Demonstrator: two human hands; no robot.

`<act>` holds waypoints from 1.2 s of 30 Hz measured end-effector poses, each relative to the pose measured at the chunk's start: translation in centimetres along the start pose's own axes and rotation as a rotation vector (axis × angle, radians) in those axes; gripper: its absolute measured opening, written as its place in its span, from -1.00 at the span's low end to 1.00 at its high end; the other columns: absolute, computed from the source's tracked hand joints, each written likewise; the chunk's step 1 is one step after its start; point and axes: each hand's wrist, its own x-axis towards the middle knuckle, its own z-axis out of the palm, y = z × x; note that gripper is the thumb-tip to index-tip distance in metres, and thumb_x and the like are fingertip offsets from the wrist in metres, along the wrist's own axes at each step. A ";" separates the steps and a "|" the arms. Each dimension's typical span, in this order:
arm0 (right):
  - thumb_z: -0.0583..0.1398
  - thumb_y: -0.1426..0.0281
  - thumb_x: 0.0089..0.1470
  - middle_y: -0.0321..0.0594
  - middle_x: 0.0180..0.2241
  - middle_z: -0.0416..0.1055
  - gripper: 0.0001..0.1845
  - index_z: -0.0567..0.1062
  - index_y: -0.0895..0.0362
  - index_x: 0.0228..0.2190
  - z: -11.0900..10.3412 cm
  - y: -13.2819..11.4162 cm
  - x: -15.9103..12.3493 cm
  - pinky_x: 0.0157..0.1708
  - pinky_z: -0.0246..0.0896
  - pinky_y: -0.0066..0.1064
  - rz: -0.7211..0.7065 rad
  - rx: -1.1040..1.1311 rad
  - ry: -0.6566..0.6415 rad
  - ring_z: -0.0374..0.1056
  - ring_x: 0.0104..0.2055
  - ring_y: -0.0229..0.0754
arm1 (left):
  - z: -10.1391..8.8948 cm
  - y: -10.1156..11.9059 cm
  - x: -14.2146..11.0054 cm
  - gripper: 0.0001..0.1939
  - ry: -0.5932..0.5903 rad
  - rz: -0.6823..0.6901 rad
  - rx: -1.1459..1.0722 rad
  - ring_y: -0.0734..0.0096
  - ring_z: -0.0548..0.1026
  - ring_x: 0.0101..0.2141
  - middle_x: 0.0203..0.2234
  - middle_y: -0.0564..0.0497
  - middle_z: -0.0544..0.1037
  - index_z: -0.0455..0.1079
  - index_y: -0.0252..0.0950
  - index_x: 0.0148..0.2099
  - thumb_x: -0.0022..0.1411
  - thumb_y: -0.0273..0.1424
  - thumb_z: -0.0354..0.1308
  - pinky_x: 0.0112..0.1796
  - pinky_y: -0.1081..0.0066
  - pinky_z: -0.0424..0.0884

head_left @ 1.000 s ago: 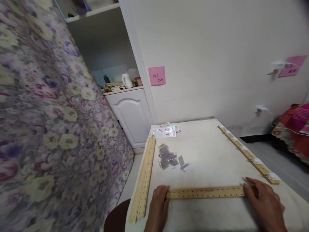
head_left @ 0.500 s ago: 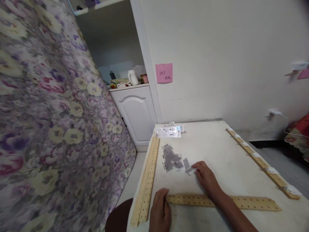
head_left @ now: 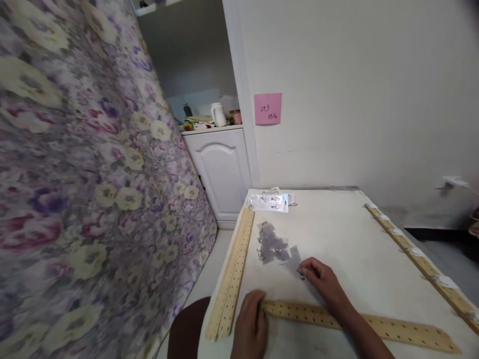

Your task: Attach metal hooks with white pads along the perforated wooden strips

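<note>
My left hand (head_left: pixel 250 321) is curled at the left end of a perforated wooden strip (head_left: pixel 299 312) that lies across the near part of the table. My right hand (head_left: pixel 322 280) pinches the edge of a clear adhesive hook (head_left: pixel 295 259), whose small metal hook shows beside the fingertips. My right forearm passes over the wooden strip. Left of that hand lies a cluster of several more clear adhesive hooks (head_left: pixel 270 243), overlapping on the tabletop.
Two perforated strips (head_left: pixel 234 271) lie side by side along the table's left edge. Along the right edge runs another strip (head_left: pixel 407 257) bearing several white-backed hooks. Clear packaging (head_left: pixel 269 203) lies at the back left. A floral curtain (head_left: pixel 93 174) hangs at the left.
The view has swung slightly left. My right hand has closed in on the adhesive hook and pinches it near its metal hook. My left hand stays at the strip's end.
</note>
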 end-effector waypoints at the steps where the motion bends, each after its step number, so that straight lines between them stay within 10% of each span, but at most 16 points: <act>1: 0.24 0.16 -0.05 -0.32 -0.55 0.39 -0.74 0.47 0.12 -0.49 0.4 -0.3 0.0 -0.45 0.12 -0.41 0.027 0.066 -0.027 0.25 -0.48 -0.21 | -0.1 0.1 0.0 -0.72 -0.020 -0.005 0.003 0.14 0.44 -0.03 -0.07 -0.16 0.50 0.42 -0.24 -0.03 0.25 -0.35 0.01 0.02 0.14 0.37; 9: 0.35 0.21 -0.21 -0.34 -0.52 0.43 -0.69 0.39 0.13 -0.52 4.7 -2.7 0.4 -0.52 0.14 -0.48 0.286 0.513 -0.281 0.29 -0.53 -0.31 | -0.6 1.4 -0.1 -0.74 -0.041 -0.033 0.015 0.19 0.44 -0.03 -0.09 -0.13 0.50 0.40 -0.20 -0.01 0.28 -0.38 0.01 0.02 0.20 0.36; 14: 0.29 0.32 -0.22 -0.50 -0.69 0.24 -0.80 0.38 0.14 -0.58 7.0 -1.7 1.2 -0.67 -0.06 -0.55 0.265 0.404 -0.390 0.03 -0.69 -0.44 | -0.6 1.5 -0.2 -0.73 0.004 -0.105 0.035 0.23 0.44 -0.06 -0.10 -0.11 0.48 0.34 -0.21 0.02 0.27 -0.37 0.06 0.00 0.21 0.36; 36: 0.13 0.52 -0.14 -0.42 -0.58 0.21 -0.91 0.33 0.13 -0.48 7.3 -1.3 -1.0 -0.49 -0.01 -0.47 0.026 0.076 -0.556 0.14 -0.50 -0.31 | -0.5 0.8 -1.3 -0.66 0.058 -0.023 0.109 0.32 0.50 -0.19 -0.19 -0.02 0.52 0.28 -0.19 0.05 0.22 -0.45 0.12 -0.13 0.33 0.44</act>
